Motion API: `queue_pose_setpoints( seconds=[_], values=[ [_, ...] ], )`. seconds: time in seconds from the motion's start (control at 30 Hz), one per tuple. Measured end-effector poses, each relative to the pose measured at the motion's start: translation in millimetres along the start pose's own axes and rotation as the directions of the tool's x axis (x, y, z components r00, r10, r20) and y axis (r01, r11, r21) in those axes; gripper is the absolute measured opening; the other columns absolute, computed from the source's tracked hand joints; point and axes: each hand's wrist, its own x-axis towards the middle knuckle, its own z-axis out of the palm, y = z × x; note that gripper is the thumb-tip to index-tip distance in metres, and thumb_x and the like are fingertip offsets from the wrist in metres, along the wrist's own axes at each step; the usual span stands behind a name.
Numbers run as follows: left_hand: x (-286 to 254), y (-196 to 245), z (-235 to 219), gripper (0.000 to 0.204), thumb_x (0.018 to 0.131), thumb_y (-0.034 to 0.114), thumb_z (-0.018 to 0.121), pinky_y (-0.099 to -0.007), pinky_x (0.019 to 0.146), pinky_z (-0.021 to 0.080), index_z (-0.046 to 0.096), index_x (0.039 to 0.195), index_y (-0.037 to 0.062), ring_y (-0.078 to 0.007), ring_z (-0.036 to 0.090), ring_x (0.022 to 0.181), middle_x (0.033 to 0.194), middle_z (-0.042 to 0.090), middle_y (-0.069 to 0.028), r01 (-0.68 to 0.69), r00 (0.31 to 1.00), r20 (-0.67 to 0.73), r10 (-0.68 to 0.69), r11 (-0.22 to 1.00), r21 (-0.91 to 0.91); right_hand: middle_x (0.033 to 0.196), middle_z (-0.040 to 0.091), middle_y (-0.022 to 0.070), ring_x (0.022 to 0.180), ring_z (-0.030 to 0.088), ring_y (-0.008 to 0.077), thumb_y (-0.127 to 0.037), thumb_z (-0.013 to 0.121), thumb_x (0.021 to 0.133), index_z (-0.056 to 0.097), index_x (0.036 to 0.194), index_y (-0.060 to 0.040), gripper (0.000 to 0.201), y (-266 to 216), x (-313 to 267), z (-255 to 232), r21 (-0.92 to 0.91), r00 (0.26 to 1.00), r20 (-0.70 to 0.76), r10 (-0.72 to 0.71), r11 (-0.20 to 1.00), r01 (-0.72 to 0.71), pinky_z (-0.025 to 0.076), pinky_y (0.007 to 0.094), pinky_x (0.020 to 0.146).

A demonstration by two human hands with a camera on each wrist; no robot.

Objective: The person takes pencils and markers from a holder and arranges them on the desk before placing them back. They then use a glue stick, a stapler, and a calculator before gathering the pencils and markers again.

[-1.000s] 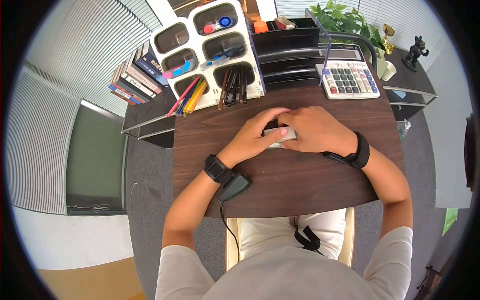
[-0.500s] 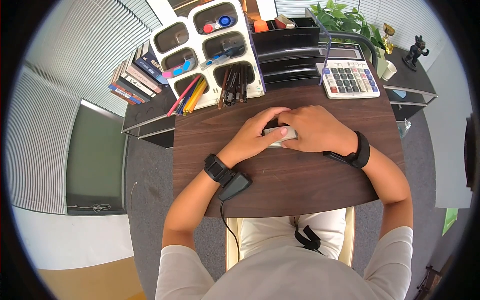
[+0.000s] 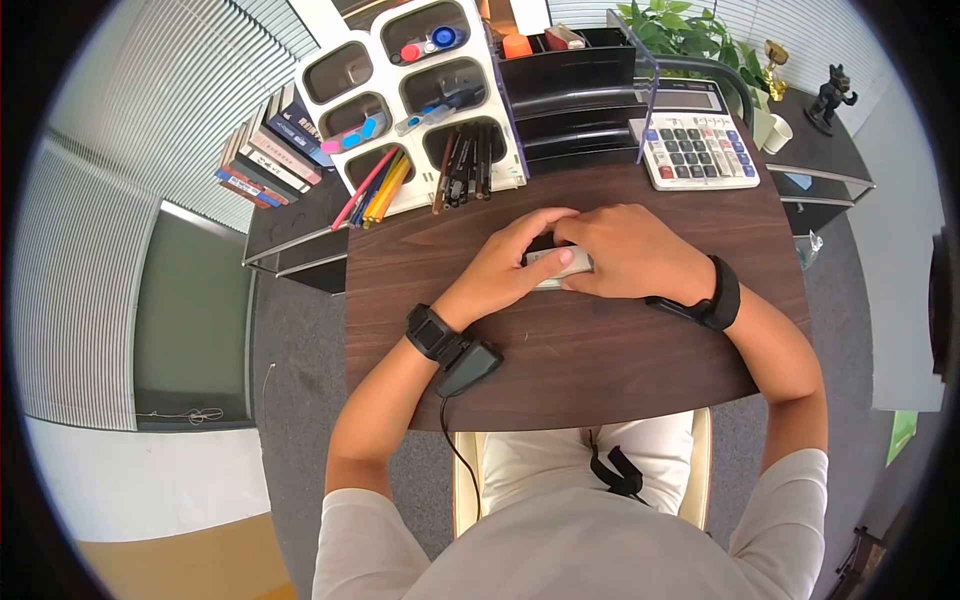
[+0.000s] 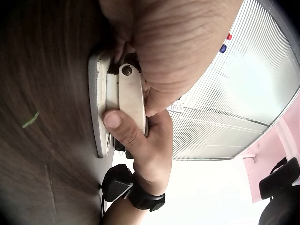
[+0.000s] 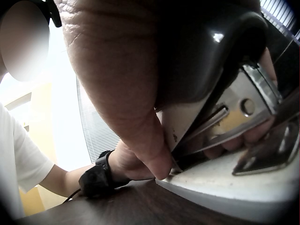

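Observation:
A stapler with a pale base lies on the dark wooden desk between both hands and is largely hidden by them. My left hand grips it from the left, the thumb across its near side. From the right, my right hand curls round it, its thumb low at the base. In the right wrist view the black upper body stands raised over the white base, with a metal part between them. The fingers behind the stapler are partly hidden.
A white organiser with pens and pencils stands at the back left of the desk. Black trays and a calculator are at the back right. A black device with a cable hangs at the left wrist.
The head view has shifted slightly, so the desk things and hands appear a little higher. Both hands keep their hold on the stapler.

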Motion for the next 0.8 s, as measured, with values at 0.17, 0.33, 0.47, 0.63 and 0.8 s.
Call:
queue_pose_setpoints(
  seconds=[0.17,0.33,0.47,0.63,0.8],
  values=[
    [0.5,-0.1,0.1,0.050,0.094,0.029,0.058,-0.0345,0.104,0.037,0.046,0.135,0.0038,-0.0225,0.050,0.123,0.131,0.055,-0.0122,-0.016,1.000,-0.004,0.016,1.000,0.010,0.077,0.065,0.0155,0.075,0.063,0.0364,-0.026,0.073,0.070,0.062,0.089,-0.0049,0.031,1.7,0.1,2.4,0.004,1.000,-0.001,0.000,1.000,0.000,0.048,0.0444,0.065],
    [0.7,-1.4,0.2,0.050,0.094,0.029,0.058,-0.0346,0.104,0.037,0.046,0.135,0.0035,-0.0224,0.050,0.123,0.131,0.055,-0.0122,-0.008,1.000,-0.002,0.008,1.000,0.001,0.072,0.065,0.0152,0.071,0.064,0.0345,-0.028,0.071,0.072,0.062,0.086,-0.0032,0.030,1.3,-0.2,2.9,-0.017,0.999,-0.037,-0.026,1.000,0.025,0.049,0.0430,0.066],
    [0.6,-1.7,0.3,0.050,0.094,0.030,0.058,-0.0344,0.104,0.037,0.046,0.135,0.0035,-0.0219,0.050,0.123,0.131,0.055,-0.0121,-0.016,1.000,-0.002,0.016,1.000,-0.001,0.072,0.065,0.0155,0.071,0.064,0.0346,-0.028,0.071,0.072,0.062,0.086,-0.0031,0.030,1.6,-0.4,2.2,-0.017,0.999,-0.034,-0.031,0.999,0.031,0.049,0.0429,0.066],
    [0.7,-1.2,0.6,0.050,0.094,0.030,0.058,-0.0343,0.104,0.037,0.046,0.135,0.0035,-0.0219,0.050,0.122,0.130,0.055,-0.0122,-0.004,1.000,-0.002,0.004,1.000,-0.011,0.071,0.064,0.0156,0.070,0.064,0.0348,-0.027,0.071,0.072,0.062,0.087,-0.0027,0.030,1.2,0.0,1.9,-0.012,0.999,-0.036,-0.038,0.999,0.038,0.049,0.0433,0.065],
    [1.1,-2.3,0.7,0.050,0.094,0.030,0.058,-0.0341,0.103,0.037,0.046,0.134,0.0034,-0.0214,0.051,0.122,0.130,0.055,-0.0119,-0.020,1.000,-0.004,0.020,1.000,-0.011,0.075,0.064,0.0170,0.072,0.063,0.0374,-0.025,0.072,0.070,0.062,0.088,-0.0035,0.030,0.7,0.6,0.3,0.001,1.000,0.001,0.000,1.000,0.000,0.048,0.0448,0.065]
  ],
)
